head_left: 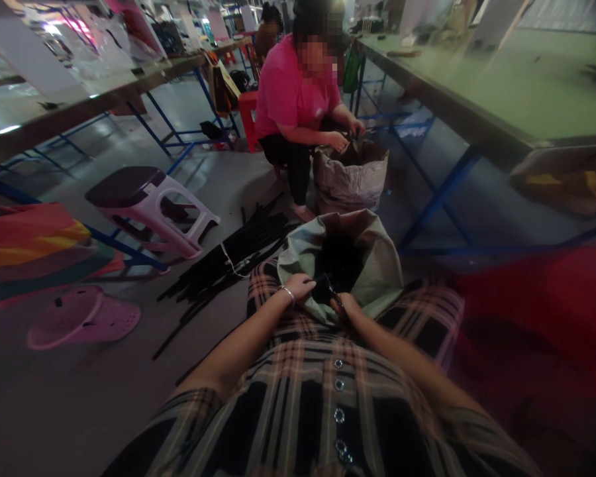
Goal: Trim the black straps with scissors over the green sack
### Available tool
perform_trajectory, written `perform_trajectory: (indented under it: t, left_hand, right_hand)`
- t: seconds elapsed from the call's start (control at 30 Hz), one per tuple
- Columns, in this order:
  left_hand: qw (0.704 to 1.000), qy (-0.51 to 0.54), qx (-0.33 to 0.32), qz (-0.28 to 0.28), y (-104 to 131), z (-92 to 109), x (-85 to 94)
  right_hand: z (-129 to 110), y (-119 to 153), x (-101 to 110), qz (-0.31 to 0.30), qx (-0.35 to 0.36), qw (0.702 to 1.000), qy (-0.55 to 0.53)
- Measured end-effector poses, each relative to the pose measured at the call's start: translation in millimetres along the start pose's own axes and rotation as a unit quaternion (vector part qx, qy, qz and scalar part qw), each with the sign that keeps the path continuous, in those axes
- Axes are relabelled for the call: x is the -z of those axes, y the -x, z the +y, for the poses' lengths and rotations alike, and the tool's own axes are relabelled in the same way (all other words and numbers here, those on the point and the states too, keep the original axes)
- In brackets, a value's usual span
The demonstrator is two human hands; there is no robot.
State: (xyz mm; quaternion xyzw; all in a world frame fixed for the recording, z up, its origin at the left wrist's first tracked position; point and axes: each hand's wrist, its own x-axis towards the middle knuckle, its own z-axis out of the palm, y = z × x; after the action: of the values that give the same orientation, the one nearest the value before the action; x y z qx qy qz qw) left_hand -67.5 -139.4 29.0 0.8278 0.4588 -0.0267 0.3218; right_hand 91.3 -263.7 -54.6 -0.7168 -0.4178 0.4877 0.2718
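An open pale woven sack [385, 271] stands between my knees, with a dark mass of black material [342, 255] inside. At its near rim, my left hand [299, 287] pinches a black piece [322, 289], perhaps cloth or strip; its exact kind is unclear. My right hand [346, 306] is closed around dark scissors [334, 291], whose blades point up and left beside that black piece. The fingers of both hands are partly hidden. To the left on the floor lies a bundle of long black strips [228, 255], tied with a light-coloured cord [233, 262].
A co-worker in a pink shirt [291, 86] sits ahead, hands over another sack [350, 182]. On the left are a plastic stool [151, 205] and a pink basket [87, 318]. Long tables [526, 86] with blue legs flank both sides. Something red [541, 311] is at right.
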Motion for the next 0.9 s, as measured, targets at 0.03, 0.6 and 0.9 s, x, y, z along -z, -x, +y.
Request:
perform_trajectory:
  t: [0.03, 0.6, 0.9]
  left_hand:
    - [1.0, -0.002, 0.002, 0.001, -0.1, -0.7, 0.3]
    - [0.999, -0.032, 0.007, -0.004, -6.9, -4.6, -3.7]
    - [0.998, -0.063, -0.012, 0.0, -8.2, -6.7, -2.0]
  right_hand:
    - [0.1, -0.3, -0.1, 0.005, 0.004, 1.0, 0.002]
    - [-4.0, -3.8, -1.3, 0.036, -0.03, 0.998, 0.031]
    - [-2.1, -1.7, -0.9, 0.066, -0.011, 0.997, 0.037]
